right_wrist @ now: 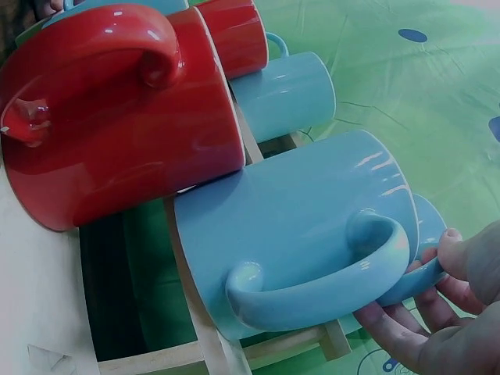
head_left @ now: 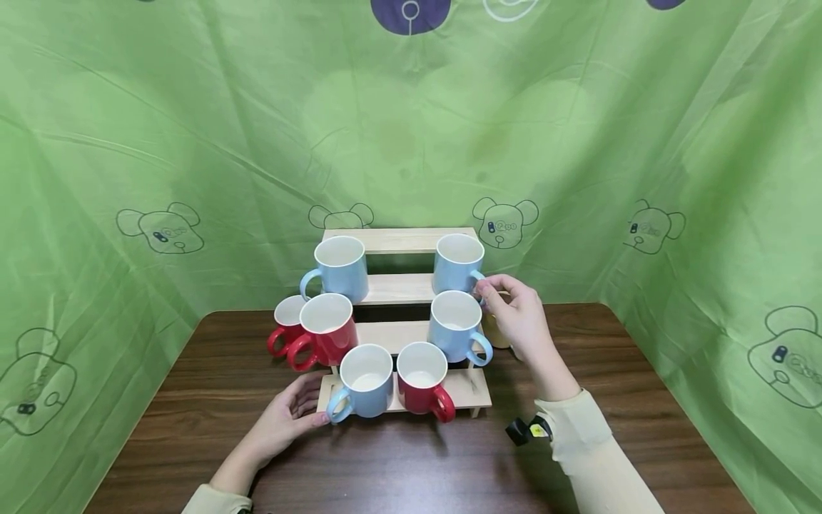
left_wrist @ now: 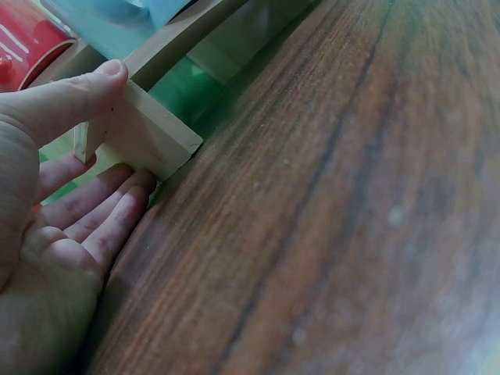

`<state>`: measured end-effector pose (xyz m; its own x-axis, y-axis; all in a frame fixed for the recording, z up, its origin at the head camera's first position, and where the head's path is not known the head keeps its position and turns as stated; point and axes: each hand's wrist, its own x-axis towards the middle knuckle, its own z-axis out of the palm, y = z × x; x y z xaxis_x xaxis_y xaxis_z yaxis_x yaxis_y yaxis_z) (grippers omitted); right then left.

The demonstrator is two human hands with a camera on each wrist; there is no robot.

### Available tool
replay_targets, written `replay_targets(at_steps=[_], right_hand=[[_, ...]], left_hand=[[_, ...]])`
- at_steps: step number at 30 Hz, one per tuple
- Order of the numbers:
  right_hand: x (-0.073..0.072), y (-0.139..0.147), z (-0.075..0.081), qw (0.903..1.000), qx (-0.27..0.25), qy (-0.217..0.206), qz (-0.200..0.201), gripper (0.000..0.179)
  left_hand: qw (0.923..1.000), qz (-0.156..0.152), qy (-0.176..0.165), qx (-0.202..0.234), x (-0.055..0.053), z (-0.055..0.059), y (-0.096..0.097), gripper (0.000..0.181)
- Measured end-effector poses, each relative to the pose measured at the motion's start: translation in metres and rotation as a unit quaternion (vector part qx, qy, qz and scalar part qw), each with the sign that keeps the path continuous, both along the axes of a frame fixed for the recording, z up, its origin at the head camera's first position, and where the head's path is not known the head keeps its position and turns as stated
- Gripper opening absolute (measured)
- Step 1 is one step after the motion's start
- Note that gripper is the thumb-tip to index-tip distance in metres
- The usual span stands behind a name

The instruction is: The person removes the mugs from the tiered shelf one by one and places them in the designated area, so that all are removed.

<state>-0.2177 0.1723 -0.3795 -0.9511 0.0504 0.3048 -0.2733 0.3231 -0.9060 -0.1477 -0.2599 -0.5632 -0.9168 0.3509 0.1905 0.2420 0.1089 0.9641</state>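
A tiered wooden rack (head_left: 399,288) bears blue and red mugs. My right hand (head_left: 521,318) pinches the handle of the blue mug (head_left: 453,270) at the right of the second tier from the top; in the right wrist view that handle (right_wrist: 414,283) is between thumb and fingers. Just in front of it, one tier lower, stands another blue mug (head_left: 451,334). My left hand (head_left: 289,415) holds the front left corner of the rack, its thumb on the bottom shelf's end and its fingers by the wooden leg (left_wrist: 152,137).
At the left are a blue mug (head_left: 347,275) and a red mug (head_left: 334,339). The bottom tier carries a blue mug (head_left: 371,392) and a red mug (head_left: 416,389). A red mug (head_left: 289,318) stands left of the rack, and a yellowish mug (head_left: 494,334), partly hidden, at its right.
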Motion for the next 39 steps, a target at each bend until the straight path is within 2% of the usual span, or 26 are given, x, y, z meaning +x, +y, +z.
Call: replay_targets(at_steps=[10,19,29,39], right_hand=[[0.0002,0.0018,-0.0028,0.9995,-0.022,0.018,-0.009,0.027],[-0.0026,0.0021,-0.0046,0.9985,-0.046,0.029,0.000,0.026],[-0.0001,0.0021,-0.0049,0.9974,-0.048,0.054,0.002,0.027],[-0.0024,0.0020,-0.0062,0.9961,-0.080,0.035,0.014,0.026]], left_hand=[[1.0000,-0.004,-0.002,0.007,-0.0005,-0.0002,0.0007,0.069],[0.9999,-0.005,-0.004,0.008,0.0000,0.0001,-0.0004,0.070],[1.0000,0.000,-0.005,0.003,0.0010,0.0021,0.0006,0.070],[1.0000,-0.003,-0.005,0.004,0.0005,0.0017,0.0006,0.070]])
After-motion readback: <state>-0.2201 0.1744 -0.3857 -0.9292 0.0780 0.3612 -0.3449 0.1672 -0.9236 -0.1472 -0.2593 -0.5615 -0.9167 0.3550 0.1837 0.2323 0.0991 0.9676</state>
